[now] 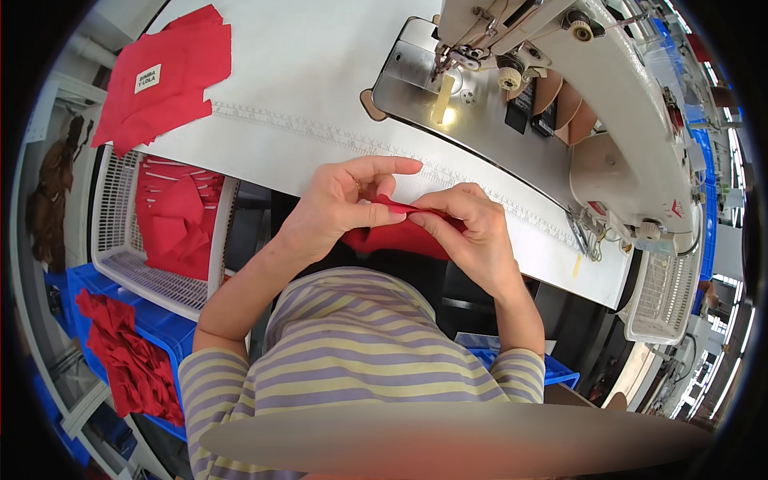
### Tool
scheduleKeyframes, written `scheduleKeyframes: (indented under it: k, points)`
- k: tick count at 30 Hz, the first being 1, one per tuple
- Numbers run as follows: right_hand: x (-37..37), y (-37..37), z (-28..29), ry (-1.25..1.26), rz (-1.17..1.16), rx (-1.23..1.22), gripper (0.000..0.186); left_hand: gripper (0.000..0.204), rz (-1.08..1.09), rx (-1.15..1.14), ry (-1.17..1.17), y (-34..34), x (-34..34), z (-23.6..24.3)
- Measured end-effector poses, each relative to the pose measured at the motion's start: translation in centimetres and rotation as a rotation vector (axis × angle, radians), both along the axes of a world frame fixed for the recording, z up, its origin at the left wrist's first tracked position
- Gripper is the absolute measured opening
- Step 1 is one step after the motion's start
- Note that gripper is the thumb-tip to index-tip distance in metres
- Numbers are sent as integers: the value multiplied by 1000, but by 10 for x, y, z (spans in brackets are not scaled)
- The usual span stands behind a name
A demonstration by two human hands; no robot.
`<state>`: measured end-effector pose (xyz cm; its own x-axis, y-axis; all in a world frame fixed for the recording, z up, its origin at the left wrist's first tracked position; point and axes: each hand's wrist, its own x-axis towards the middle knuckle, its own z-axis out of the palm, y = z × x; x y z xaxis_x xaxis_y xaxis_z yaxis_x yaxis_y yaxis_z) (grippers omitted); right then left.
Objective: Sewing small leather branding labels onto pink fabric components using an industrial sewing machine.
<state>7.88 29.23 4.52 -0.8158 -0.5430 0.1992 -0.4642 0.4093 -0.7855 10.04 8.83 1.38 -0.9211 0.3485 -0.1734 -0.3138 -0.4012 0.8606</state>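
Observation:
Close in front of my body, at the near edge of the white table (268,148), a piece of red fabric (404,238) is held up between both hands. My left hand (340,200) pinches its upper edge with the thumb, while the index finger points out to the right. Thumb and fingers of my right hand (472,232) close on the same edge, very near the left thumb. The lower part of the fabric hangs toward my lap. Beyond my hands stands a white sewing machine (632,88), its needle area (444,72) lit above a metal plate (496,132).
Red fabric pieces (172,56) with a small white label (148,78) lie at the table's far left. Below are a white basket (120,216) of red pieces and a blue crate (168,320) of crumpled red fabric (132,360). A printed ruler strip (320,132) crosses the table. Another white basket (660,300) sits right.

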Motion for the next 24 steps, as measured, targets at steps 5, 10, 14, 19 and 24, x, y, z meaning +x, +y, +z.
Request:
scheduleKeyframes:
  k: [5, 10, 14, 19, 24]
  points:
    - [2, 4, 1, -54, -27, 7, 9, 26, 66, -310, 278, 3, -3, -13]
    - [0, 3, 1, -265, -121, -71, 8, 12, 121, -140, 87, 9, -2, -7]
    - [0, -1, 0, -307, -173, -175, 9, 11, 81, -242, 91, 7, -7, 4]
    - [-1, 0, 3, -385, -178, -169, 10, 12, 112, -146, 30, 7, -5, -5]
    - [-3, -1, 4, -387, -163, -167, 9, 14, 134, -68, -57, 7, -4, -14]
